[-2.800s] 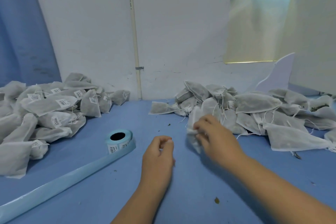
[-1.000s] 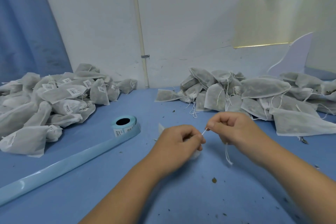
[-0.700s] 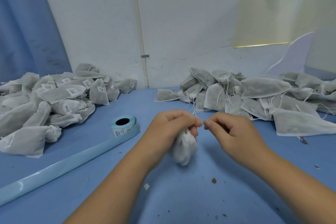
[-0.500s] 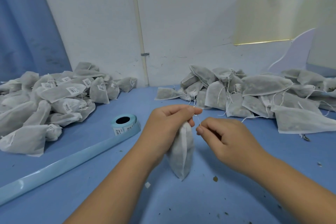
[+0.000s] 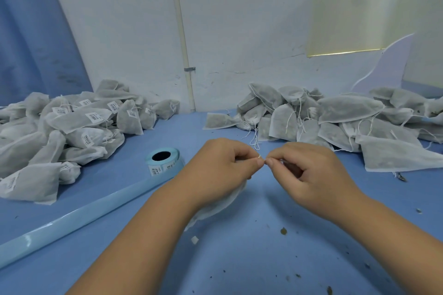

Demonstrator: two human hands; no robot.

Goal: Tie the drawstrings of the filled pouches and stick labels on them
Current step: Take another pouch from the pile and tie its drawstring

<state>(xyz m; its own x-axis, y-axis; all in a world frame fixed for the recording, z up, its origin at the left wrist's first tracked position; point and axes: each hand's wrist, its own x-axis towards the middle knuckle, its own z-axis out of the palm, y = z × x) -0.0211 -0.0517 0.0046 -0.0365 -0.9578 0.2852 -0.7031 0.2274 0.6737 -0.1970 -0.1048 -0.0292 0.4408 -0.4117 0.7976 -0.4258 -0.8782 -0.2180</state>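
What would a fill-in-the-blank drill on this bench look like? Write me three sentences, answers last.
1. The pile of pouches that already carry labels lies on the person's ____ side.
2. The label roll has a ____ colour.
3. Both hands pinch a thin white ____ between their fingertips.

Answers: left; blue; drawstring

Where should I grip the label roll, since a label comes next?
Pinch the label roll by its outer wall from above, thumb and fingers on opposite sides. It lies flat, core hole up, its tail strip running toward the left, so approach from the right.
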